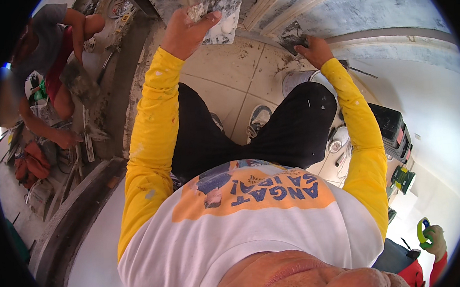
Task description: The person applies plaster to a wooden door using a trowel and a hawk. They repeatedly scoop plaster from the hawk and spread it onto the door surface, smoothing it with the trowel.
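My left hand [191, 29] is closed on a metal plate smeared with pale filler [223, 23], thumb lying across it, held up near the panelled door surface [298, 4]. My right hand [313, 50] grips a dark, smudged putty knife [291, 38], whose blade is at the lower edge of the pale moulding [369, 35]; whether it touches is unclear. Below my hands are a tiled floor [221, 62] and my legs in black trousers.
A co-worker [41, 44] crouches at left among tools and a red cloth bundle [30, 162]. A white bucket [294, 81] is beside my right knee. Stacked black cases [386, 126] stand at right. Another person's hand [434, 242] holds a green-yellow object at lower right.
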A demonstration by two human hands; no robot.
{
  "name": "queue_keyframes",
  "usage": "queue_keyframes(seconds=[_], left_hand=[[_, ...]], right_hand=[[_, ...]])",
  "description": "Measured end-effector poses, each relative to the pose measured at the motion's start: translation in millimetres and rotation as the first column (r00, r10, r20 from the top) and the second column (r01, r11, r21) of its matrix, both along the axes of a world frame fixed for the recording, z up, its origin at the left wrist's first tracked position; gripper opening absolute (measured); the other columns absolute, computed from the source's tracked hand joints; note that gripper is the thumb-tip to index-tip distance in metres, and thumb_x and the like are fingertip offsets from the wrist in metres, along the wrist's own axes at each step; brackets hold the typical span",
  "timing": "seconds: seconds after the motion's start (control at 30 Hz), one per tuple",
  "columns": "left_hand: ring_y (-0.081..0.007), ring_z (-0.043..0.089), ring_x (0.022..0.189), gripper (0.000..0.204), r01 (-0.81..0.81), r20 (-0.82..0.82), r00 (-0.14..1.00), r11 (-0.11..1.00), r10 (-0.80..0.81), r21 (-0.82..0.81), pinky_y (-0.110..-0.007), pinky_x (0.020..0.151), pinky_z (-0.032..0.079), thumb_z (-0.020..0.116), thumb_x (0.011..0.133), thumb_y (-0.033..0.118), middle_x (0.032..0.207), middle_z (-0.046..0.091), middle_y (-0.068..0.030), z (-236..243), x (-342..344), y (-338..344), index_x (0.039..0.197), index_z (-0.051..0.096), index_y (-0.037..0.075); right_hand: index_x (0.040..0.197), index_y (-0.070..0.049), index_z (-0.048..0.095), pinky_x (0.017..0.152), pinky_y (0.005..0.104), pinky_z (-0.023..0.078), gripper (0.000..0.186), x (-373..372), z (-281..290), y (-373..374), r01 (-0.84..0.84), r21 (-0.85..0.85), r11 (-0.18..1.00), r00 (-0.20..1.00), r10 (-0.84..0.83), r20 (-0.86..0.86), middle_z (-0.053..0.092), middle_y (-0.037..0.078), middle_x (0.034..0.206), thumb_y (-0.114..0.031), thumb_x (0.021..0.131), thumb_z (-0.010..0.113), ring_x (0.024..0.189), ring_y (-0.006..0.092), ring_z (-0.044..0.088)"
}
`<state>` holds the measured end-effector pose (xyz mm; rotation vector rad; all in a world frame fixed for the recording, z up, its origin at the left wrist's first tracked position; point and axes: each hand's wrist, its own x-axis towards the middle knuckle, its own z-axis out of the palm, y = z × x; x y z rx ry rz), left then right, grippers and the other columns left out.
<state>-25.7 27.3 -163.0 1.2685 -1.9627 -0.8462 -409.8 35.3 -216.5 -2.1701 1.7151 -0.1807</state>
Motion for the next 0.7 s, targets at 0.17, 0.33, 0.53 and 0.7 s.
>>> queue_keyframes(seconds=[0.17,0.33,0.53,0.7], left_hand=[[-0.0094,0.051,0.064,0.018,0.006,-0.293,0.956,0.999,0.008,0.045,-0.024,0.064,0.043,0.066,0.093,0.018,0.076,0.063,-0.0008,-4.4,7.4,1.8,0.096,0.068,0.000],[-0.0087,0.052,0.070,0.023,0.014,-0.349,0.937,0.996,0.018,0.088,-0.024,0.070,0.045,0.067,0.093,0.021,0.075,0.062,-0.0009,-9.8,22.0,0.2,0.094,0.067,-0.002],[-0.0066,0.056,0.082,0.022,0.050,-0.409,0.912,0.997,-0.023,0.055,-0.024,0.077,0.045,0.068,0.092,0.019,0.090,0.066,0.0010,-17.9,26.8,-1.0,0.100,0.068,-0.002],[-0.0083,0.057,0.087,0.022,0.074,-0.464,0.886,0.990,-0.009,0.123,-0.025,0.084,0.045,0.068,0.091,0.015,0.096,0.066,0.0019,-20.8,28.9,-0.6,0.105,0.067,-0.002]], right_hand=[[0.106,0.001,0.063,0.083,0.0508,0.048,0.044,3.6,-24.2,-10.4,0.004,-0.002,1.000,0.996,-0.004,-0.084,0.064,0.030,0.091,-0.036,0.083,0.064,0.091,0.0466,0.061],[0.102,0.003,0.061,0.080,0.0509,0.048,0.042,11.4,-34.7,-15.2,0.022,-0.013,1.000,0.992,-0.024,-0.128,0.064,0.030,0.089,-0.034,0.084,0.065,0.088,0.0476,0.061],[0.108,-0.002,0.062,0.081,0.0510,0.050,0.039,19.8,-44.6,-12.9,0.085,-0.080,0.993,0.983,-0.096,-0.153,0.065,0.029,0.087,-0.033,0.085,0.063,0.087,0.0461,0.063],[0.111,-0.006,0.063,0.077,0.0520,0.052,0.036,36.5,-60.2,-2.2,0.235,-0.128,0.964,0.951,-0.255,-0.175,0.067,0.027,0.085,-0.032,0.086,0.060,0.082,0.0451,0.065]])
